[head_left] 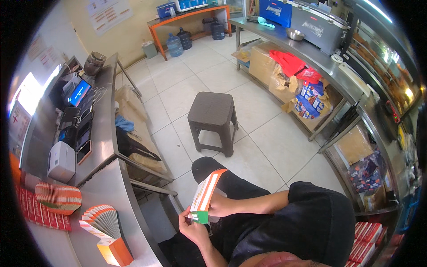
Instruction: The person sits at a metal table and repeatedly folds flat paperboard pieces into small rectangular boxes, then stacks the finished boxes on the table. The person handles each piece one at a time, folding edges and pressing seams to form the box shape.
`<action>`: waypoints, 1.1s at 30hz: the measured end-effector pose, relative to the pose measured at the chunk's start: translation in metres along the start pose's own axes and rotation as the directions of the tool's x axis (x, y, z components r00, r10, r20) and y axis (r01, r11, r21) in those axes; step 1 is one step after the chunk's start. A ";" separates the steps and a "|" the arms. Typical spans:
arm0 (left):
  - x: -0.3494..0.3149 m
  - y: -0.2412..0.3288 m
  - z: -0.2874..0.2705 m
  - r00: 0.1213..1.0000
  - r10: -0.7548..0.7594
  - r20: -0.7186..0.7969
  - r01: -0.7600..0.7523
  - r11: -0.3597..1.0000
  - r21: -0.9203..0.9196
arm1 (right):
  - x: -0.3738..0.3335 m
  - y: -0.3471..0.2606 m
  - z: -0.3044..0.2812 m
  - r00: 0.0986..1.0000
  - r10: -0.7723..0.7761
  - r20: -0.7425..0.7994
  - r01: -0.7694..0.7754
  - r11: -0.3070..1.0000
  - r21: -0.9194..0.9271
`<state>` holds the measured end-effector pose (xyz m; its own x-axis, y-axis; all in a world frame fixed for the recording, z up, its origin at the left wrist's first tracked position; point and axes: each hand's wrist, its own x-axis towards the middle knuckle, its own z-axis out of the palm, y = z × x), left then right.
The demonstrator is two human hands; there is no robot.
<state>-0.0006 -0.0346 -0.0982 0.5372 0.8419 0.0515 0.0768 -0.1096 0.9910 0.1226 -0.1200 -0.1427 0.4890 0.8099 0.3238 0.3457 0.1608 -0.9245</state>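
A paper carton (207, 192) in orange, white and green is held up in front of my lap, tilted, its green end toward me. My left hand (194, 230) pinches its lower edge near the green end. My right hand (217, 205) is closed at the carton's right side; the carton hides part of its fingers, and I cannot tell whether they reach inside. To my left, a fanned stack of flat cartons (101, 221) lies on the steel counter (95, 184), with an orange box (114, 252) beside it.
A dark plastic stool (212, 107) stands on the tiled floor ahead. More fanned cartons (58, 198), a white printer (62, 161) and a phone (84, 151) sit at left. On the right, a steel table (307, 49) carries coolers (311, 26); red-and-white boxes (365, 240) are stacked below right.
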 end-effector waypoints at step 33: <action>-0.004 0.035 -0.039 0.956 -0.292 0.040 0.261 0.902 0.345 | 0.007 -0.052 -0.033 0.959 -0.056 -0.278 -0.012 0.971 -0.237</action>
<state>-0.0333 -0.0213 -0.0590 0.5249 0.8152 -0.2449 0.4989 -0.0616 0.8644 0.1342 -0.1409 -0.0855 0.6725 0.6108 0.4179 0.5196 0.0125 -0.8543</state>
